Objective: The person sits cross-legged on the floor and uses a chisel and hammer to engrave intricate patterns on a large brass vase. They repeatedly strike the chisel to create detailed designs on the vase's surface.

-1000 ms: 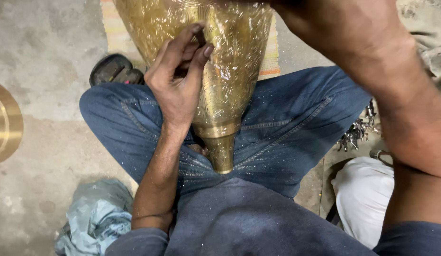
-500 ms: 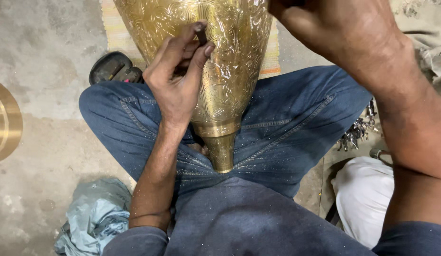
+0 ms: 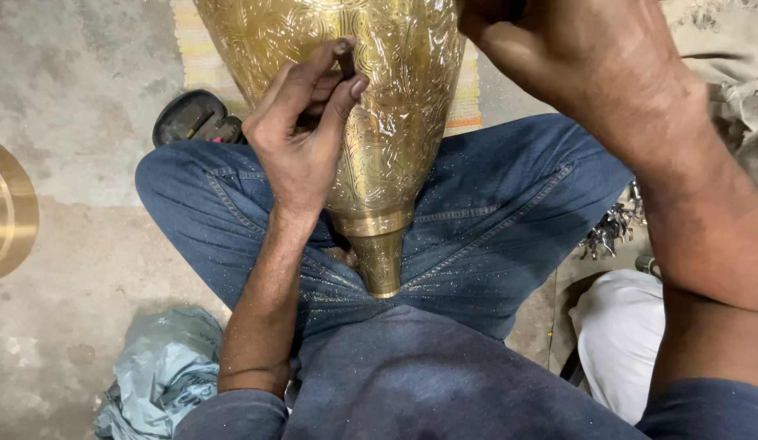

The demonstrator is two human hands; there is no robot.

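A large engraved brass vase [image 3: 395, 122] lies tilted across my lap, its narrow neck pointing toward my belly. My left hand [image 3: 301, 134] rests on the vase's left side and pinches a small dark chisel [image 3: 344, 59] against the engraved surface. My right hand [image 3: 550, 49] is raised at the top right, above the vase; its fingers run out of the frame, so what it holds is hidden. I sit cross-legged in blue jeans [image 3: 493, 220].
A dark sandal [image 3: 191, 118] lies on the concrete floor at the left. A brass disc [image 3: 8, 212] shows at the left edge. A crumpled grey bag [image 3: 159, 375] sits at the bottom left, a white cloth [image 3: 615, 326] and several metal tools [image 3: 611, 228] at the right.
My right forearm has shifted slightly above the vase. The left hand with the chisel stays almost in place on the engraved surface.
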